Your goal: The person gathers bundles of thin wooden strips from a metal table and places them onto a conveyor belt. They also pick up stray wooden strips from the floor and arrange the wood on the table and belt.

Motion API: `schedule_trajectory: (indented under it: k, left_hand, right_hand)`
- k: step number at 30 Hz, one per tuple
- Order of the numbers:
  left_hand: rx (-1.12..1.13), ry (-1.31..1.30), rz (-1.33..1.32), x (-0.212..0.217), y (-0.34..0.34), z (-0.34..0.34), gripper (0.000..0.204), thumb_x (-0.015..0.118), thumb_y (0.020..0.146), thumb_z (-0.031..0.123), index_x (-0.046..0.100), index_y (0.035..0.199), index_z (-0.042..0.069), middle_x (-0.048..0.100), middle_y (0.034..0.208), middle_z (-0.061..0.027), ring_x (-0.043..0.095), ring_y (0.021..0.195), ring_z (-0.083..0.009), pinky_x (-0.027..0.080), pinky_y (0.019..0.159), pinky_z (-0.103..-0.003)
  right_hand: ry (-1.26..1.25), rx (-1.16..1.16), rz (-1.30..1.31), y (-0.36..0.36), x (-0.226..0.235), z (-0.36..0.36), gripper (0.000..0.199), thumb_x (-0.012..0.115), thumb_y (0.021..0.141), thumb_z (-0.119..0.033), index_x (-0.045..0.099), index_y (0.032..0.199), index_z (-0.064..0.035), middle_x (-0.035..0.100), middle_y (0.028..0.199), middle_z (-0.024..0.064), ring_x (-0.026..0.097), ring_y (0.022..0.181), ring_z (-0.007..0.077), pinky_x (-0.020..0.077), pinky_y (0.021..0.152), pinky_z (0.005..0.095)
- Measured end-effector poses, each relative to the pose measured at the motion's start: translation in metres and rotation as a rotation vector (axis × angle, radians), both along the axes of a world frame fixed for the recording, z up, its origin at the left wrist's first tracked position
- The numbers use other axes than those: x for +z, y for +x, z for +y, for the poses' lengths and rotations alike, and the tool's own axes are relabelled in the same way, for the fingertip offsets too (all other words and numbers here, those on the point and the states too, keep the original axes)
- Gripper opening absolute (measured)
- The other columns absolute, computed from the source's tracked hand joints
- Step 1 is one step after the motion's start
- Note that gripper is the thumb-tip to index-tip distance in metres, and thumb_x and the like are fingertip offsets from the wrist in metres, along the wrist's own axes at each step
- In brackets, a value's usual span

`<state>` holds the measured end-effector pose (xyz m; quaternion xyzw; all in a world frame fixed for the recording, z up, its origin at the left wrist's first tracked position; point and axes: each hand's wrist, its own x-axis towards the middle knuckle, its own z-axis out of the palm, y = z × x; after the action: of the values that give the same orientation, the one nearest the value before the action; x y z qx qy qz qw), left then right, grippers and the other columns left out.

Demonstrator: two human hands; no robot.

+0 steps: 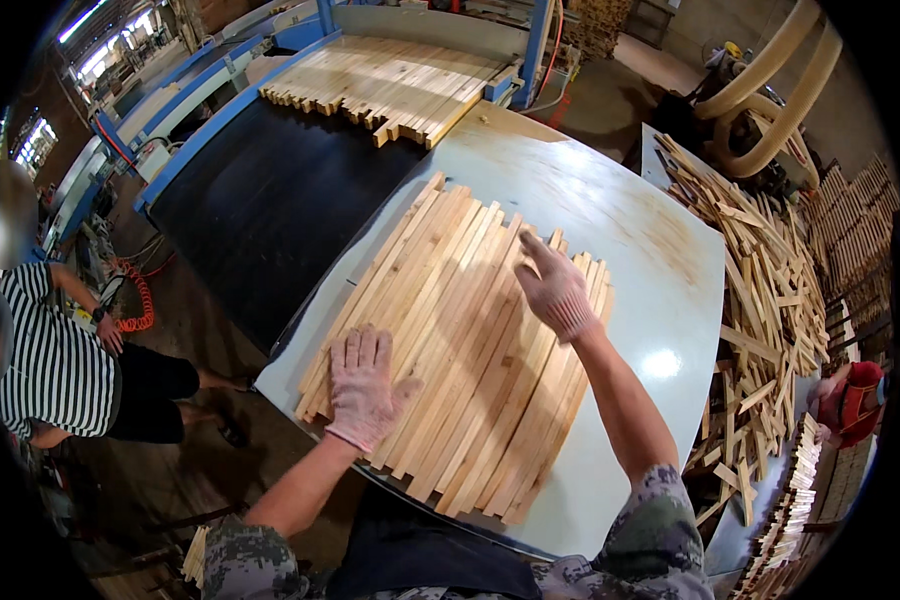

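A broad row of pale wooden strips (460, 330) lies side by side on the light grey tabletop (660, 300), their ends uneven. My left hand (365, 390), in a whitish knitted glove, rests flat on the near left strips with its fingers stretched out. Over the far right part of the row is my right hand (555, 285), gloved the same way, its fingers extended toward the strips' far ends. I cannot tell whether that hand touches the wood. Neither hand grips anything.
Left of the tabletop runs a black conveyor belt (280, 200) with another batch of strips (390, 85) at its far end, by a blue machine frame. Loose offcuts (760, 310) are heaped on the right. A person in a striped shirt (55, 350) stands left; another in red (852, 405) is far right.
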<state>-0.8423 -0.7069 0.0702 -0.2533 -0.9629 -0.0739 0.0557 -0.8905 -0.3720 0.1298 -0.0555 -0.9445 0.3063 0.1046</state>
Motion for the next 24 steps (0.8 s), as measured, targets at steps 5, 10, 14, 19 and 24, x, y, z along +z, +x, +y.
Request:
schedule_trajectory:
  k: [5,10,14,19,24]
  left_hand:
    - [-0.011,0.024,0.011,0.009,0.000,0.002,0.090,0.063,0.088,0.057,0.047,0.148,-0.008,0.044,0.154,-0.0304,0.037,0.146,-0.0468,0.018,0.123,-0.064]
    - [-0.007,0.077,0.001,0.014,-0.003,0.003,0.087,0.064,0.088,0.057,0.049,0.144,-0.008,0.048,0.148,-0.0295,0.038,0.143,-0.0462,0.020,0.121,-0.064]
    - [0.015,0.103,-0.083,0.013,-0.003,0.000,0.092,0.063,0.089,0.060,0.047,0.148,-0.008,0.044,0.155,-0.0311,0.034,0.148,-0.0476,0.015,0.125,-0.063]
    - [0.051,0.152,-0.118,0.010,0.000,-0.002,0.091,0.063,0.092,0.058,0.044,0.154,-0.006,0.039,0.161,-0.0329,0.030,0.153,-0.0475,0.009,0.129,-0.062]
    - [-0.004,0.331,-0.187,0.013,0.009,-0.014,0.077,0.070,0.090,0.028,0.044,0.157,0.002,0.048,0.155,-0.0308,0.045,0.143,-0.0477,0.031,0.123,-0.054]
  right_hand:
    - [0.273,-0.022,-0.100,-0.136,-0.047,-0.019,0.051,0.054,0.100,-0.022,0.054,0.150,-0.0147,0.068,0.135,0.0162,0.059,0.132,0.0357,0.0462,0.110,0.0478]
    - [0.474,-0.052,-0.302,-0.177,-0.051,-0.034,0.047,0.054,0.098,-0.021,0.060,0.144,-0.0171,0.071,0.131,0.0165,0.063,0.129,0.0349,0.0459,0.109,0.0470]
    - [0.386,-0.107,-0.270,-0.172,-0.032,-0.035,0.045,0.054,0.100,-0.029,0.064,0.142,-0.0169,0.073,0.126,0.0195,0.066,0.124,0.0367,0.0443,0.110,0.0463]
    - [-0.004,-0.250,-0.145,-0.161,-0.010,-0.037,0.048,0.055,0.101,-0.028,0.064,0.146,-0.0151,0.074,0.126,0.0217,0.068,0.120,0.0361,0.0487,0.107,0.0409]
    - [-0.990,-0.093,0.290,-0.145,0.026,-0.022,0.059,0.062,0.097,-0.006,0.048,0.153,0.0079,0.073,0.117,0.0149,0.068,0.104,0.0183,0.0544,0.093,0.0310]
